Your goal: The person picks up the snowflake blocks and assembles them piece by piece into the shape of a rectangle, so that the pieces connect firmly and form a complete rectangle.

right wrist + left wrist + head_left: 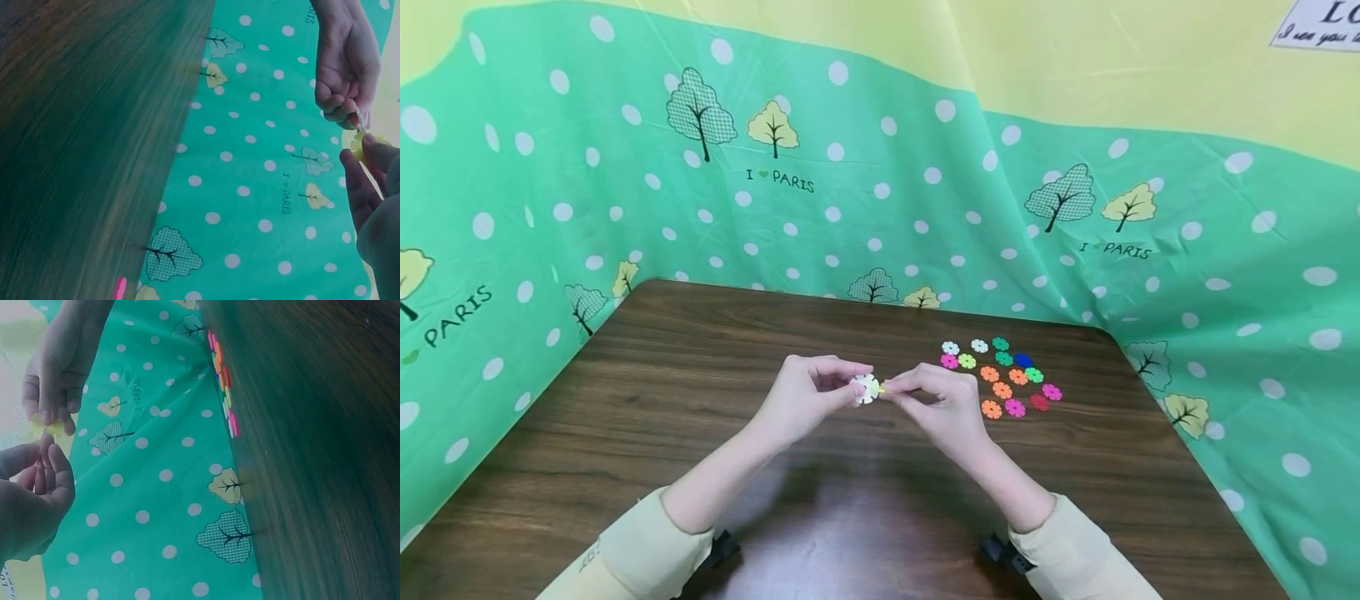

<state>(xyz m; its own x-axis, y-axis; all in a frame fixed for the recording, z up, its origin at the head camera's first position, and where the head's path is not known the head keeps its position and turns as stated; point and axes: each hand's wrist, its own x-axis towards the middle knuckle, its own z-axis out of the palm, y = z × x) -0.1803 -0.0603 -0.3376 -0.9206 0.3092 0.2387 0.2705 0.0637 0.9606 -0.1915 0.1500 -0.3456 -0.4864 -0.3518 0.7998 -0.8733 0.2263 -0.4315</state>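
Over the middle of the table, my left hand (805, 398) pinches a white notched plastic disc (867, 388) between thumb and fingers, its flat face towards the head camera. My right hand (946, 408) pinches a yellow notched disc (358, 149), seen nearly edge-on in the head view. Their edges meet between the fingertips; whether the notches interlock I cannot tell. In the right wrist view the white disc (360, 120) appears as a thin edge against the yellow one. Fingers partly cover both discs.
Several loose notched discs lie right of the hands, including orange (1002, 390), pink (1015, 408), green (1001, 343), blue (1023, 360), red (1039, 402) and white (979, 346) ones. The dark wooden table (700, 350) ends against a green dotted curtain (880, 225).
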